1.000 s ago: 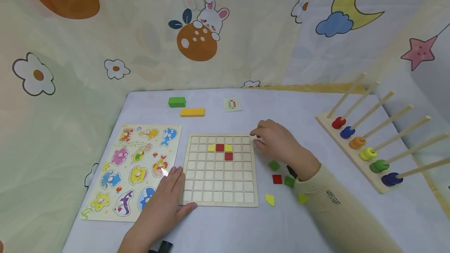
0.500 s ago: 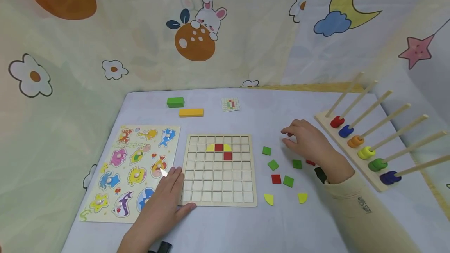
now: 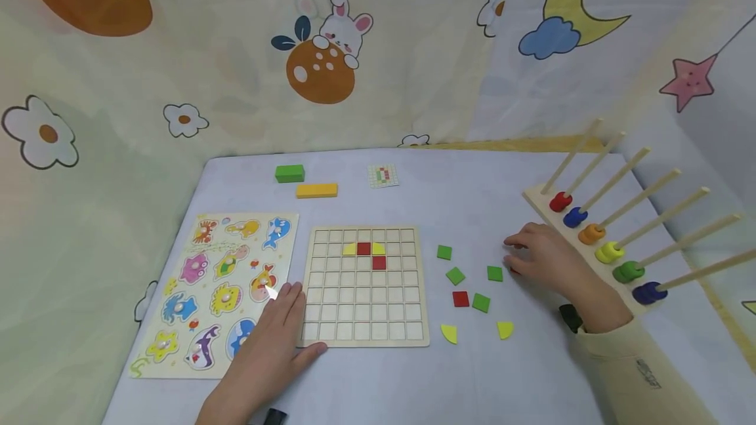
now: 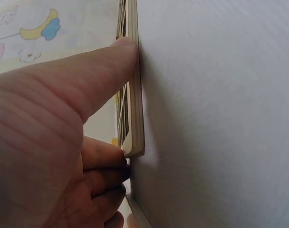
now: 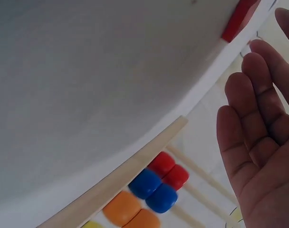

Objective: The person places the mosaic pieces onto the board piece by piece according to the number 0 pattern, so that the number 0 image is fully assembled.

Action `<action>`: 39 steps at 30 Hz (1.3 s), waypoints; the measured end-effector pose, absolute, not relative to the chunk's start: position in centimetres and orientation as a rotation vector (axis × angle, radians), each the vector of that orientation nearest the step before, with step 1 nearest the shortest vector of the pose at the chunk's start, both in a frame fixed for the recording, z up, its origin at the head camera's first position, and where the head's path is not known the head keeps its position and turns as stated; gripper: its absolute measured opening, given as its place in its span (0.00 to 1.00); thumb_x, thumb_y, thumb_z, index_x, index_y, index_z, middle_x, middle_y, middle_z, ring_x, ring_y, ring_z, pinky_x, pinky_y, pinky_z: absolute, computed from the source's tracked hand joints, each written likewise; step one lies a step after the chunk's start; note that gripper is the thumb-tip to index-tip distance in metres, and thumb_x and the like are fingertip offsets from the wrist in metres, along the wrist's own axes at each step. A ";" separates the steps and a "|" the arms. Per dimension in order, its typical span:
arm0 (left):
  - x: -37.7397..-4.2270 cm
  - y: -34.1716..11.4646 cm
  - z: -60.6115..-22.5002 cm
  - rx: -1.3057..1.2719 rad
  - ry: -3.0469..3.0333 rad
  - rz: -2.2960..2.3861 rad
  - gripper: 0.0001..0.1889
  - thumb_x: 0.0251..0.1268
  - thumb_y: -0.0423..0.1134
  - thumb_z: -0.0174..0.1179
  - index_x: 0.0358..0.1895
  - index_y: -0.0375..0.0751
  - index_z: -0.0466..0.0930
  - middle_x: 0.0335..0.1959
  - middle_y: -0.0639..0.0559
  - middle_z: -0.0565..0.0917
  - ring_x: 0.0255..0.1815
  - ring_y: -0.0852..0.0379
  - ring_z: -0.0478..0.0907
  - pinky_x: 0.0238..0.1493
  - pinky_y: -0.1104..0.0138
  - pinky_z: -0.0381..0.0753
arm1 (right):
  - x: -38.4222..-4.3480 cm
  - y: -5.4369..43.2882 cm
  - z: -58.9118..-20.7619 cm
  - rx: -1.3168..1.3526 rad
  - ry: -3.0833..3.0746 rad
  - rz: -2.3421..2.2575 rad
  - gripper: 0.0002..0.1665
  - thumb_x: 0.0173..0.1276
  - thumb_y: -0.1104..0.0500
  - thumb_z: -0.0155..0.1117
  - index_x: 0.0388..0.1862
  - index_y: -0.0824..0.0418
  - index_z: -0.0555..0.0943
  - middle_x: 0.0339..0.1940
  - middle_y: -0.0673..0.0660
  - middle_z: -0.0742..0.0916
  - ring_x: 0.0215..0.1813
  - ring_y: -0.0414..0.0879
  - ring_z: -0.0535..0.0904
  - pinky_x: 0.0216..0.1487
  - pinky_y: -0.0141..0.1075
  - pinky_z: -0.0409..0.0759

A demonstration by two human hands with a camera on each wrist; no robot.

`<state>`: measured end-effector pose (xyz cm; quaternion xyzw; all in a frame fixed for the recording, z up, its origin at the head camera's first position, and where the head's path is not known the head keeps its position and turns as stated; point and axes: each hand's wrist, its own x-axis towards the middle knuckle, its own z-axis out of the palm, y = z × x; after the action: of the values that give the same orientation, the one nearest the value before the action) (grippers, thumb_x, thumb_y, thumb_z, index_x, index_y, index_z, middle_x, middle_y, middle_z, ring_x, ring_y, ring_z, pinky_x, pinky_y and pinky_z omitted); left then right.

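Well to the right of the grid board (image 3: 366, 310), the right hand (image 3: 546, 261) now hovers beside the bead rack (image 3: 535, 201); a second ago it was at the board's far right corner, and it has drawn outward past the loose tiles. That move has uncovered the green tiles (image 3: 481, 303) and more of the yellow quarter-rounds (image 3: 504, 330), while the four set tiles (image 3: 363, 248) in the board's far rows are unchanged. Its fingers are loosely bent and parted, with nothing visible in them; a red tile (image 5: 238, 21) lies close by, and I can't tell whether they touch it. The left hand (image 3: 268, 340) hasn't left the board's near left corner, fingers stretched along that side and thumb against the near edge, touching rather than gripping. To the board's left lies an animal puzzle (image 3: 177, 370); beyond it sit a green block (image 3: 289, 174), a yellow block (image 3: 316, 190) and a small pattern card (image 3: 383, 176). White cloth covers the surface (image 3: 366, 385) under the board, and behind rises a pale curtain (image 3: 413, 84) printed with a rabbit, flowers and a moon.
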<state>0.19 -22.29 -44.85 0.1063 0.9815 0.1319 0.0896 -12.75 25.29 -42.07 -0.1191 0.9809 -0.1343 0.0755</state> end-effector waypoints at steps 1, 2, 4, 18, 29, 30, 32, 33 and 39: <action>0.2 -22.3 -44.9 0.317 2.924 0.393 0.53 0.65 0.67 0.66 0.83 0.36 0.57 0.86 0.43 0.56 0.88 0.41 0.49 0.85 0.44 0.59 | -12.6 25.5 -42.1 -0.360 2.945 -0.397 0.21 0.66 0.54 0.75 0.54 0.64 0.89 0.44 0.58 0.87 0.48 0.54 0.81 0.53 0.54 0.86; 0.3 -22.4 -45.0 0.315 2.925 0.394 0.53 0.65 0.67 0.66 0.83 0.36 0.57 0.87 0.44 0.56 0.88 0.42 0.48 0.85 0.44 0.59 | -12.5 25.8 -42.2 -0.365 2.952 -0.391 0.21 0.66 0.54 0.76 0.53 0.64 0.89 0.44 0.58 0.87 0.48 0.53 0.81 0.52 0.54 0.86; 0.3 -22.4 -45.1 0.318 2.929 0.397 0.53 0.65 0.67 0.66 0.83 0.36 0.57 0.87 0.44 0.56 0.88 0.42 0.49 0.85 0.44 0.59 | -12.3 26.2 -42.2 -0.381 2.959 -0.382 0.20 0.65 0.54 0.77 0.52 0.64 0.89 0.42 0.57 0.87 0.47 0.52 0.81 0.51 0.53 0.86; 0.5 -22.5 -45.1 0.325 2.929 0.393 0.53 0.66 0.67 0.66 0.83 0.35 0.56 0.86 0.43 0.56 0.88 0.41 0.48 0.85 0.44 0.58 | -12.1 26.8 -42.2 -0.383 2.876 -0.312 0.16 0.58 0.56 0.82 0.44 0.61 0.91 0.37 0.54 0.86 0.41 0.49 0.79 0.45 0.50 0.88; 0.3 -22.3 -45.1 0.321 2.931 0.388 0.54 0.65 0.66 0.67 0.83 0.36 0.57 0.87 0.43 0.56 0.89 0.42 0.48 0.85 0.45 0.57 | -12.0 26.5 -42.5 -0.410 2.926 -0.302 0.11 0.59 0.58 0.80 0.40 0.60 0.91 0.34 0.52 0.86 0.39 0.47 0.79 0.44 0.48 0.87; 0.2 -22.3 -45.1 0.320 2.927 0.385 0.54 0.65 0.66 0.67 0.83 0.36 0.56 0.87 0.44 0.56 0.89 0.42 0.48 0.85 0.45 0.57 | -11.9 26.4 -42.5 -0.411 2.932 -0.303 0.11 0.59 0.58 0.80 0.39 0.60 0.91 0.34 0.52 0.86 0.39 0.47 0.79 0.44 0.48 0.87; 0.2 -22.3 -45.0 0.317 2.922 0.378 0.54 0.65 0.67 0.66 0.83 0.36 0.56 0.87 0.44 0.55 0.89 0.42 0.47 0.85 0.45 0.57 | -11.9 26.4 -42.5 -0.416 2.945 -0.304 0.11 0.59 0.57 0.80 0.40 0.60 0.91 0.34 0.52 0.86 0.39 0.48 0.79 0.44 0.47 0.86; 0.2 -22.3 -45.0 0.317 2.921 0.376 0.54 0.65 0.67 0.66 0.83 0.36 0.56 0.87 0.44 0.55 0.89 0.42 0.47 0.85 0.45 0.57 | -11.9 26.3 -42.5 -0.420 2.953 -0.301 0.11 0.60 0.57 0.80 0.40 0.60 0.91 0.35 0.52 0.86 0.39 0.48 0.79 0.44 0.48 0.87; 0.1 -22.3 -44.9 0.322 2.924 0.374 0.54 0.65 0.67 0.67 0.83 0.35 0.57 0.87 0.43 0.56 0.89 0.41 0.48 0.85 0.45 0.56 | -12.4 24.9 -41.7 -0.460 3.001 -0.284 0.16 0.61 0.54 0.80 0.44 0.62 0.90 0.38 0.55 0.87 0.43 0.51 0.80 0.49 0.52 0.87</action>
<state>0.06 -22.28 -44.85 0.1082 0.9822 0.1258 0.0881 -12.42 24.86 -41.70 -0.1508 0.9831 -0.0931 0.0460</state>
